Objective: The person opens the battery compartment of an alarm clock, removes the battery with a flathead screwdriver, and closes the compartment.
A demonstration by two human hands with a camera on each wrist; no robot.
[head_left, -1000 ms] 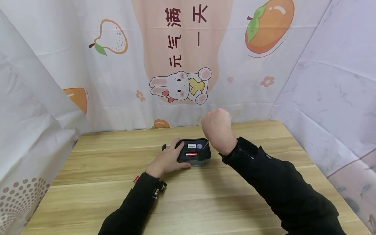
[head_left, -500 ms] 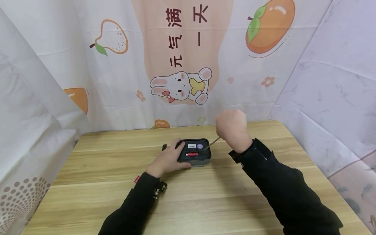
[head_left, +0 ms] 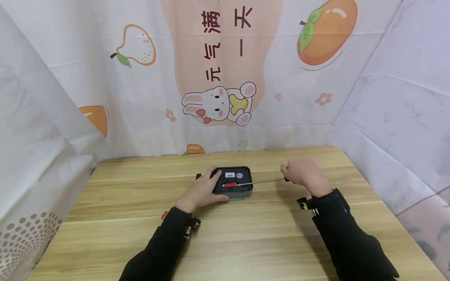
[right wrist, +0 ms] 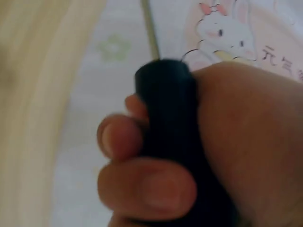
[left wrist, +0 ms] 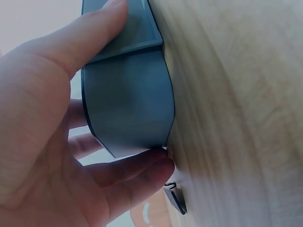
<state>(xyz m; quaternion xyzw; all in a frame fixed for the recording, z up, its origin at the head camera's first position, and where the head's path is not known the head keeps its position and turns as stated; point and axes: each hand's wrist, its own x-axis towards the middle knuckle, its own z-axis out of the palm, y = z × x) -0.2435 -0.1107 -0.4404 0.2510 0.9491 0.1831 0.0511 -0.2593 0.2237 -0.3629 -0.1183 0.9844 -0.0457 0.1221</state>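
On the wooden table [head_left: 246, 242], with wood stretching to the right and near side, the left hand [head_left: 201, 191] clasped a black box [head_left: 242, 193] near the far edge; well apart, the right hand [head_left: 304, 173] gripped a dark-handled tool [right wrist: 173, 113], its shaft [head_left: 263, 181] crossing the box's right rim to a red battery [head_left: 230, 185], contact unclear.

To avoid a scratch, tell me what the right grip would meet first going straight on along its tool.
The tool in the right grip leads, and it would probably meet the battery in the box first; depth is unclear, so they may be touching.
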